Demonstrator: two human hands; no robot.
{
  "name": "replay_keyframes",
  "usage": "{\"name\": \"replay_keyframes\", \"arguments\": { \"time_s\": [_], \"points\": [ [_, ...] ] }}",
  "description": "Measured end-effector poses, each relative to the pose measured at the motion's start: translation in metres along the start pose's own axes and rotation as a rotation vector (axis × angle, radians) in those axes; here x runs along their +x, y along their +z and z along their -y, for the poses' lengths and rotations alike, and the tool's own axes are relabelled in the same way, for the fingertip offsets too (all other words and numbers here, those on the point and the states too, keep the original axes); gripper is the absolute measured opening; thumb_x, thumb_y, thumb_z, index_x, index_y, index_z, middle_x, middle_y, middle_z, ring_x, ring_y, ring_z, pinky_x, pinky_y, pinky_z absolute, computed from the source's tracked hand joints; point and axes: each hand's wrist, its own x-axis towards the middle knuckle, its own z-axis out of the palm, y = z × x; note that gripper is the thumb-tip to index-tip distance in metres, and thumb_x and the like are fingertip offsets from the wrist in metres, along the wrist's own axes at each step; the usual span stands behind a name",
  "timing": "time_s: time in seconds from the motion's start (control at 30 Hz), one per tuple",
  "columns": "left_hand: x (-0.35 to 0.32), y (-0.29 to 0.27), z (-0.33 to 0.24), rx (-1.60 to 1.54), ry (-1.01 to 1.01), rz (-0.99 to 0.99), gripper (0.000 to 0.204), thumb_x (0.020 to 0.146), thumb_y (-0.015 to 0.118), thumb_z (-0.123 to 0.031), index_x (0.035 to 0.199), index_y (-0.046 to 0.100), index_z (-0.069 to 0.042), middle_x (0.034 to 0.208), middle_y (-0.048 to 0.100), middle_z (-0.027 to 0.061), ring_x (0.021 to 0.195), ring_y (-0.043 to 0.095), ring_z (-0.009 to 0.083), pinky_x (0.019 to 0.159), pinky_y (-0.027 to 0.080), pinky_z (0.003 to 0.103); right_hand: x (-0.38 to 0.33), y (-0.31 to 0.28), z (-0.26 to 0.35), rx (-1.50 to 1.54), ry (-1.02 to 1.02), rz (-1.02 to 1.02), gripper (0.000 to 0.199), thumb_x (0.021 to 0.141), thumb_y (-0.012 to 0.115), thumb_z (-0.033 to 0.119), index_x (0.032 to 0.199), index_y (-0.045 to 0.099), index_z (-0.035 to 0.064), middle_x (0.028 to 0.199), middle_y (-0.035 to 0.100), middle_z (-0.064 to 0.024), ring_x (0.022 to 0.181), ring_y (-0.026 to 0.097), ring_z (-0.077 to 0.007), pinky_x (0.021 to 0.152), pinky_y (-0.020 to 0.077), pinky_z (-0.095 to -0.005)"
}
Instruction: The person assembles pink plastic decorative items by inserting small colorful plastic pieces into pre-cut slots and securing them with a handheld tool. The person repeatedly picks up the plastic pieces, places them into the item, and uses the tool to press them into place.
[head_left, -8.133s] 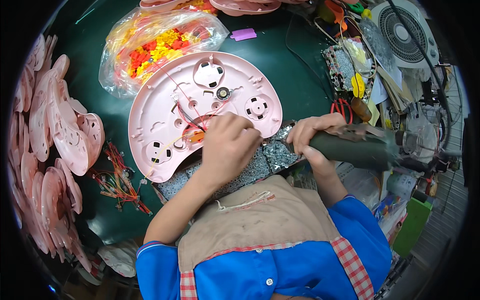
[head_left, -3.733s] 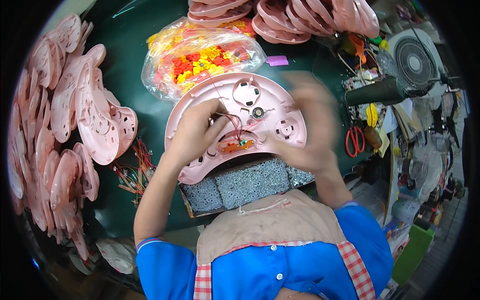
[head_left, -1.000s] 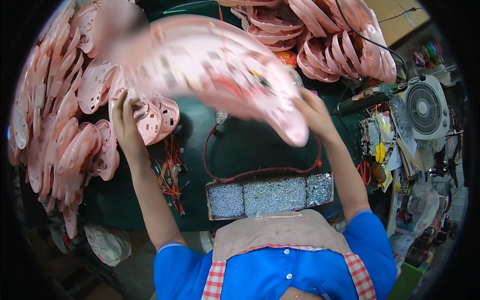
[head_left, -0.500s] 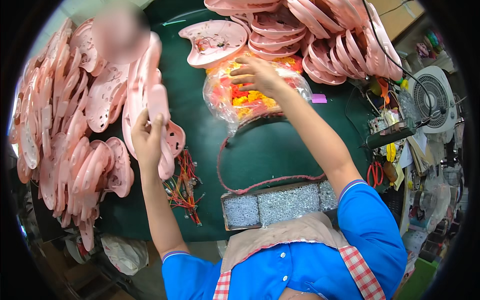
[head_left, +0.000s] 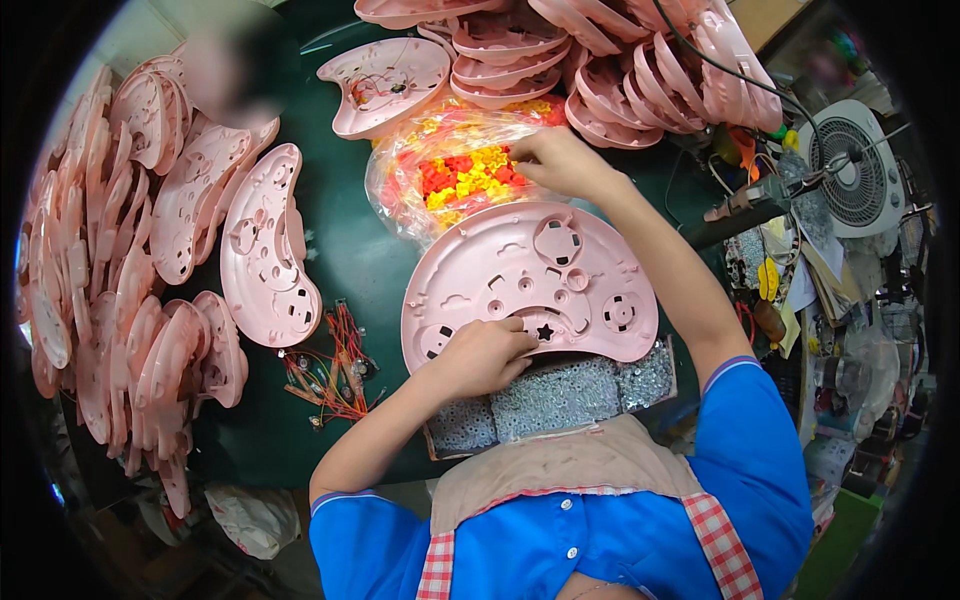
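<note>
A pink plastic shell (head_left: 480, 250), curved like a thick crescent, lies with its hollow, studded side up in front of me. It has several openings, one of them star-shaped. My left hand (head_left: 482, 358) is closed on its near inner edge, the fingertips beside the star opening. Beyond the shell sits a clear plastic bag (head_left: 390, 190) holding small red and yellow pieces (head_left: 465, 175). Over the bag's right side my right hand (head_left: 562, 160) is closed with its fingers bent together; whatever is between them is hidden.
Stacked pink shells (head_left: 130, 300) crowd the left, and more (head_left: 650, 90) are piled at the far right. A single shell with wires (head_left: 390, 85) lies at the back. Red-wired parts (head_left: 335, 370) rest left; a box of small clear pieces (head_left: 555, 400) stands nearest me. A fan (head_left: 860, 165) is right.
My left hand has brought a shell from the left stack to the middle, its hollow side now up. My right hand, earlier spread above the bag, has moved slightly right and closed.
</note>
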Motion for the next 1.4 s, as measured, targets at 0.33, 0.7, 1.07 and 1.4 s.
{"name": "replay_keyframes", "arguments": {
  "time_s": [0.33,0.7,1.07,1.4],
  "points": [
    [0.036,-0.077,0.032,-0.856,-0.308,-0.751,0.043,0.108,0.06,-0.019,0.143,0.055,0.004,0.109,0.07,0.0152,0.084,0.069,0.0151,0.067,0.062,0.031,-0.002,0.028,0.012,0.308,-0.116,-0.224,0.049,0.08,0.081,0.018,0.127,0.074,0.0066,0.098,0.076,-0.0154,0.083,0.075,-0.0268,0.08,0.0606,-0.0377],
    [0.028,-0.037,0.011,-0.724,-0.42,0.051,0.01,0.09,0.076,-0.004,0.094,0.07,0.002,0.076,0.072,0.0079,0.061,0.068,0.0118,0.057,0.053,0.027,-0.175,0.036,0.06,0.278,-0.184,0.176,0.035,0.082,0.07,0.003,0.116,0.072,0.009,0.104,0.066,-0.0105,0.098,0.068,-0.0326,0.084,0.0564,-0.0437],
    [0.037,-0.022,0.007,0.208,-0.273,0.139,0.019,0.074,0.082,-0.026,0.084,0.077,-0.01,0.077,0.073,0.0097,0.072,0.072,0.0316,0.065,0.053,0.045,-0.163,0.045,0.073,0.031,-0.021,0.322,0.018,0.084,0.073,0.022,0.09,0.079,0.0061,0.083,0.074,-0.0176,0.08,0.073,-0.0369,0.073,0.0581,-0.0486],
    [0.019,-0.019,0.01,0.308,-0.338,-0.061,0.043,0.073,0.088,-0.038,0.096,0.069,-0.007,0.071,0.068,0.0107,0.068,0.07,0.0302,0.061,0.051,0.044,-0.153,0.041,0.071,0.005,-0.175,0.32,0.013,0.078,0.072,0.017,0.084,0.077,0.0058,0.077,0.072,-0.0176,0.076,0.073,-0.0366,0.071,0.0581,-0.0483]
  ]
}}
